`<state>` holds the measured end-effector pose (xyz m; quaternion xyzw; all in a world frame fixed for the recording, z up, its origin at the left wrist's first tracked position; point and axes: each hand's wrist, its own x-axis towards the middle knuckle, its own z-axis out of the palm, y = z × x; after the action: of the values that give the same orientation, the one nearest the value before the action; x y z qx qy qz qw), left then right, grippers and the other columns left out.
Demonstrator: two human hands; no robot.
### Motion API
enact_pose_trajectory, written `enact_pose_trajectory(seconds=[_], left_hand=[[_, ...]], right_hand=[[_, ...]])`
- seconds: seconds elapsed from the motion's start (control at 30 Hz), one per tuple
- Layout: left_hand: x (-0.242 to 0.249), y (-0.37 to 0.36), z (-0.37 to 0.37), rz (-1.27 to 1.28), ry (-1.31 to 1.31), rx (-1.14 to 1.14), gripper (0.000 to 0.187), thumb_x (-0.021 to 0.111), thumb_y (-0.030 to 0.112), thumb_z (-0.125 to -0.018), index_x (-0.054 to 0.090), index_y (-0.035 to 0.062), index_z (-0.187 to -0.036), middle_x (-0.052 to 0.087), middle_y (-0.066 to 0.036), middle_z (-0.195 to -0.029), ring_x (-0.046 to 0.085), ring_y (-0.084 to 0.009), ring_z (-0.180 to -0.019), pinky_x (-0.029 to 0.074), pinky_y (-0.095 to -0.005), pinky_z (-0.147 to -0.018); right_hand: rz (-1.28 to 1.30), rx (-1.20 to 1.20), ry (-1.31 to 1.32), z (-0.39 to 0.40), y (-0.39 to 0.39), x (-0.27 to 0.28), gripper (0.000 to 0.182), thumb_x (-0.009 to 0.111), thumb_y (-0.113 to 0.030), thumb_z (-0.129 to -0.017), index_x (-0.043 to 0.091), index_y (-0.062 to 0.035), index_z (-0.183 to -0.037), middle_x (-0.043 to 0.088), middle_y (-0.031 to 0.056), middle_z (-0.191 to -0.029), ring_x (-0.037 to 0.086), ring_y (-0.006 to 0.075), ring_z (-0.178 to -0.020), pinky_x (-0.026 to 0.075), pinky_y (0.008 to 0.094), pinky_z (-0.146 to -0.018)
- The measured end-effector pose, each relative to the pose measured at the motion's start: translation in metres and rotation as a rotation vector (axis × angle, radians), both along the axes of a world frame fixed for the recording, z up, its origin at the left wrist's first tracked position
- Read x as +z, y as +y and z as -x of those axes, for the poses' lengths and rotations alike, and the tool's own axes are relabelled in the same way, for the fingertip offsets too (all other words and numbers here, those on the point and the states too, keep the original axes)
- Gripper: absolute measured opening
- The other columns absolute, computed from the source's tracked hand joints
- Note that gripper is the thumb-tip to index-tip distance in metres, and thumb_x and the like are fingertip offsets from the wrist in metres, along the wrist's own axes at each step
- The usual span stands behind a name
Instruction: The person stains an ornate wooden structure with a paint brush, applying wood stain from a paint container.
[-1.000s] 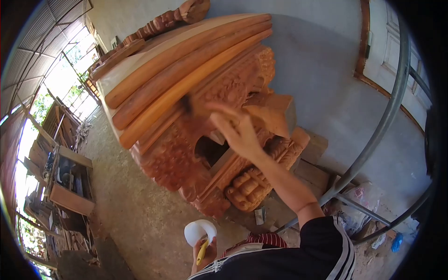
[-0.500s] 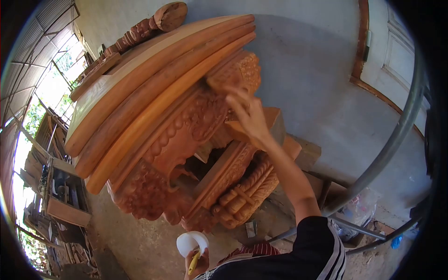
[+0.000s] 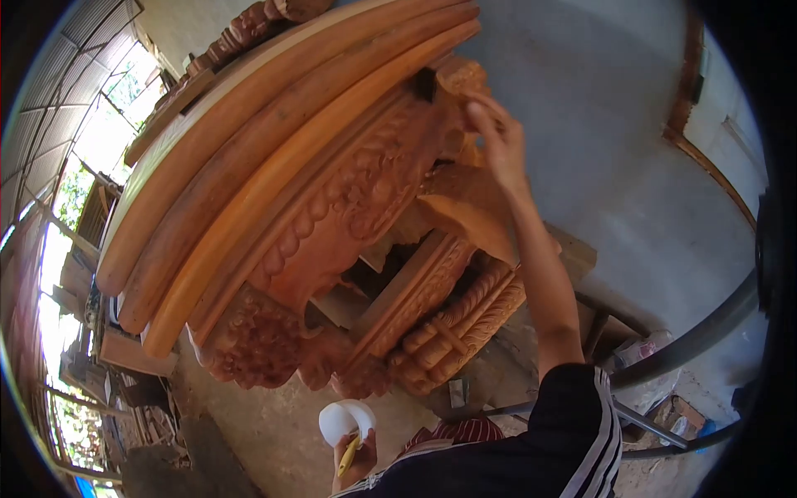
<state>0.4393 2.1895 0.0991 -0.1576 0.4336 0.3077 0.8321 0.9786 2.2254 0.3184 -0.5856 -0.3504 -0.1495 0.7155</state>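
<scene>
The right hand, fingers pinched on a dark brush, works high on the carved wooden furniture piece, while below it the left hand grips a white cup, which could tip unwatched.

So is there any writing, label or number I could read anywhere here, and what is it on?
None can be read.
The carved wood piece, the white cup in the left hand and the wall show no writing.
The brush in the right hand has no visible label.
The litter on the floor by the pipes is too small and blurred to tell.
</scene>
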Motion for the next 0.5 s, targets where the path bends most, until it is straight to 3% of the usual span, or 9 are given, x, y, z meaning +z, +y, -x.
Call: enact_pose_trajectory(seconds=[0.07,0.1,0.17,0.23,0.3,0.33,0.4,0.43,0.5], left_hand=[[-0.006,0.003,0.005,0.069,-0.053,0.020,0.042,0.057,0.023,-0.079,0.048,-0.0016,-0.112,0.053,-0.022,-0.109,0.057,-0.0328,-0.095,0.054,-0.0333,-0.069],[-0.002,0.004,0.003,0.056,-0.040,0.024,0.042,0.056,0.025,-0.080,0.048,-0.0012,-0.113,0.053,-0.022,-0.109,0.057,-0.0329,-0.095,0.054,-0.0335,-0.068],[-0.008,0.008,0.005,0.060,-0.028,0.021,0.043,0.052,0.028,-0.083,0.047,0.0007,-0.115,0.053,-0.022,-0.109,0.057,-0.0333,-0.094,0.054,-0.0334,-0.066],[-0.015,0.016,0.011,0.083,-0.073,0.001,0.042,0.051,0.028,-0.084,0.047,0.0011,-0.115,0.054,-0.022,-0.108,0.058,-0.0330,-0.094,0.055,-0.0332,-0.065],[-0.005,0.021,0.008,0.123,-0.109,-0.026,0.036,0.048,0.028,-0.085,0.049,0.0015,-0.109,0.056,-0.019,-0.105,0.058,-0.0316,-0.093,0.055,-0.0322,-0.063],[-0.002,0.023,0.007,0.126,-0.108,-0.029,0.036,0.048,0.028,-0.085,0.049,0.0015,-0.109,0.056,-0.019,-0.105,0.058,-0.0316,-0.093,0.055,-0.0322,-0.063],[-0.002,0.020,0.012,0.017,-0.015,-0.053,0.031,0.048,0.026,-0.085,0.049,0.0017,-0.104,0.057,-0.018,-0.102,0.058,-0.0308,-0.092,0.055,-0.0315,-0.062],[0.001,0.021,0.011,-0.004,0.003,-0.075,0.027,0.049,0.023,-0.084,0.049,0.0017,-0.101,0.057,-0.017,-0.100,0.059,-0.0298,-0.091,0.055,-0.0298,-0.061],[0.004,0.020,0.014,0.021,-0.020,-0.104,0.026,0.050,0.019,-0.082,0.050,0.0019,-0.101,0.057,-0.017,-0.100,0.059,-0.0281,-0.090,0.055,-0.0285,-0.061]], right_hand=[[-0.226,0.417,0.278,0.017,-0.024,-0.009,0.038,0.053,-0.031,-0.091,0.060,0.0014,-0.111,0.066,0.0086,-0.093,0.059,0.0133,-0.081,0.046,0.0273,-0.074],[-0.215,0.426,0.289,0.022,-0.024,-0.017,0.038,0.053,-0.031,-0.091,0.060,0.0014,-0.111,0.066,0.0086,-0.093,0.059,0.0133,-0.081,0.046,0.0273,-0.074],[-0.132,0.013,0.147,0.030,-0.026,-0.033,0.035,0.053,-0.025,-0.090,0.059,0.0034,-0.109,0.066,0.0141,-0.095,0.062,0.0224,-0.091,0.046,0.0296,-0.081],[0.140,-0.012,0.017,0.077,-0.035,-0.044,0.033,0.053,-0.024,-0.091,0.060,0.0026,-0.109,0.065,0.0123,-0.100,0.061,0.0202,-0.092,0.045,0.0291,-0.083],[0.173,0.299,-0.063,0.118,-0.046,-0.052,0.032,0.053,-0.022,-0.091,0.060,0.0025,-0.109,0.064,0.0113,-0.100,0.060,0.0202,-0.093,0.045,0.0300,-0.083],[0.176,0.296,-0.062,0.125,-0.047,-0.049,0.032,0.053,-0.022,-0.091,0.060,0.0025,-0.109,0.064,0.0113,-0.100,0.060,0.0202,-0.093,0.045,0.0300,-0.083],[-0.048,0.437,0.400,0.141,-0.058,-0.047,0.031,0.054,-0.022,-0.090,0.059,0.0008,-0.110,0.064,0.0110,-0.100,0.059,0.0181,-0.091,0.045,0.0283,-0.081],[-0.032,0.212,0.194,0.137,-0.050,-0.050,0.036,0.054,-0.026,-0.091,0.057,0.0001,-0.115,0.062,0.0078,-0.095,0.060,0.0135,-0.084,0.047,0.0267,-0.077],[0.112,0.255,0.108,0.153,-0.055,-0.056,0.034,0.053,-0.025,-0.091,0.058,0.0000,-0.113,0.063,0.0071,-0.094,0.058,0.0126,-0.082,0.045,0.0248,-0.076]])
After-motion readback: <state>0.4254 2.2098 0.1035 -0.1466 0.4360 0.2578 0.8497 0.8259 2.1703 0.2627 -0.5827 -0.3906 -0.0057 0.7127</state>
